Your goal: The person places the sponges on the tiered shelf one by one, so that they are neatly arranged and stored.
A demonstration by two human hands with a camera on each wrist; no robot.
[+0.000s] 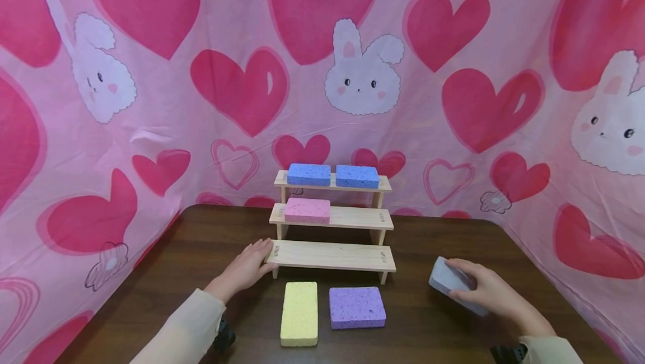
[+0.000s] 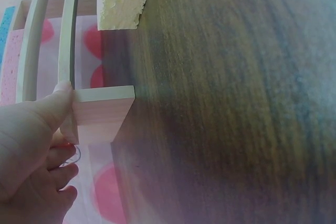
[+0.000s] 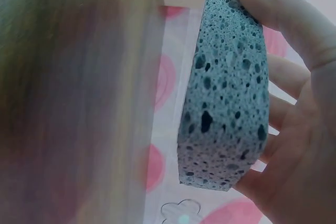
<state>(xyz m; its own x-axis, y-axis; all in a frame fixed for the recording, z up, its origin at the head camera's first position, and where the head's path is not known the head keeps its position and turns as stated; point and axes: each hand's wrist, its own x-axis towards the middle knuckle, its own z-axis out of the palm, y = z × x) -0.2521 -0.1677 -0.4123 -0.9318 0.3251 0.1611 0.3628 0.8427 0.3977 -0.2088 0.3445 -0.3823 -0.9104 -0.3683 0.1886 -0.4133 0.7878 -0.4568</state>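
Note:
My left hand (image 1: 247, 267) is at the left end of the lowest step of a three-step wooden stand (image 1: 332, 255). In the left wrist view its thumb lies on the board's edge, with the fingers curled behind. My right hand (image 1: 486, 291) grips a grey sponge (image 1: 448, 277) between thumb and fingers, right of the stand. Seen from the right wrist, the porous grey sponge (image 3: 226, 98) stands on edge against the fingers. A yellow sponge (image 1: 299, 313) and a purple sponge (image 1: 357, 308) lie on the table before the stand.
Two blue sponges, a left one (image 1: 309, 175) and a right one (image 1: 357, 177), sit on the top step. A pink sponge (image 1: 307, 210) lies on the left of the middle step. Behind the dark wooden table (image 1: 413, 330) hangs a pink heart-and-rabbit cloth (image 1: 312, 95).

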